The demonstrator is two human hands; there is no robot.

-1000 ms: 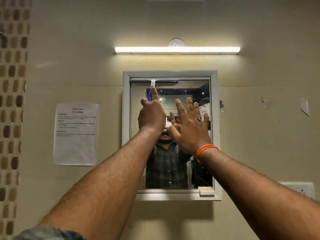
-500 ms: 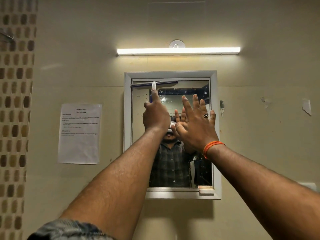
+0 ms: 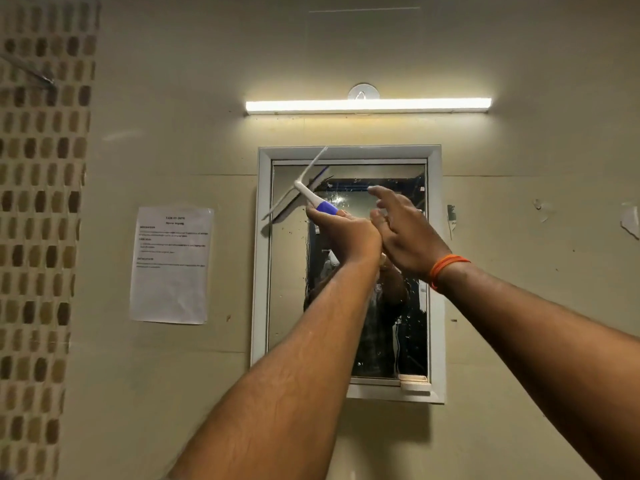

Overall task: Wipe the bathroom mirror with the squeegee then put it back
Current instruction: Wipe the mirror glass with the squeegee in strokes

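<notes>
A white-framed mirror (image 3: 434, 271) hangs on the beige wall, its glass speckled with droplets. My left hand (image 3: 346, 233) grips the blue-and-white handle of the squeegee (image 3: 304, 192). Its blade is tilted steeply, running from the frame's top edge down to the left side, across the mirror's upper left corner. I cannot tell whether the blade touches the glass. My right hand (image 3: 405, 230), with an orange band at the wrist, hovers beside the left hand with fingers spread, holding nothing.
A lit tube light (image 3: 367, 105) runs above the mirror. A printed paper sheet (image 3: 171, 265) is taped to the wall at left. Brown mosaic tiles (image 3: 38, 202) cover the far left. A small white block (image 3: 414, 382) sits on the mirror's lower right ledge.
The squeegee blade has swung from level along the mirror's top edge to a steep tilt at the upper left corner. My right hand has turned away from the glass. The view shifted rightward.
</notes>
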